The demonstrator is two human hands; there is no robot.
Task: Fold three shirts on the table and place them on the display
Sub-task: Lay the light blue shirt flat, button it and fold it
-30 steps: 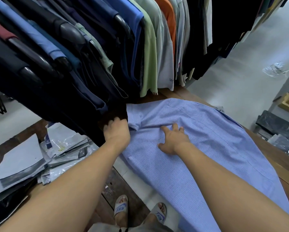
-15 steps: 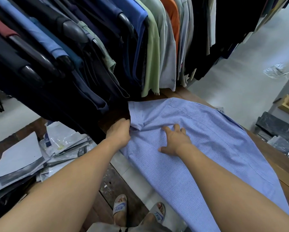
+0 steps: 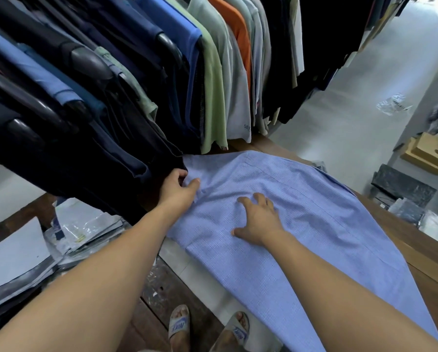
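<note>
Head view. A light-blue shirt [image 3: 314,237] lies spread flat on the wooden table [image 3: 428,262], under and to the right of both hands. The left hand [image 3: 178,191] pinches a fold at the shirt's far left edge between curled fingers and thumb. The right hand [image 3: 259,219] rests palm-down on the cloth, fingers straight and spread, holding nothing. Dark hanging garments [image 3: 98,153] droop over the table directly beyond and left of the left hand, touching its knuckles and covering the table there. Further hanging shirts, green and orange [image 3: 212,85], stand beyond both hands. Left of the left forearm lies a stack of plastic packets [image 3: 85,229]. Well to the right of the right hand, a cardboard box [image 3: 431,153] sits off the table.
</note>
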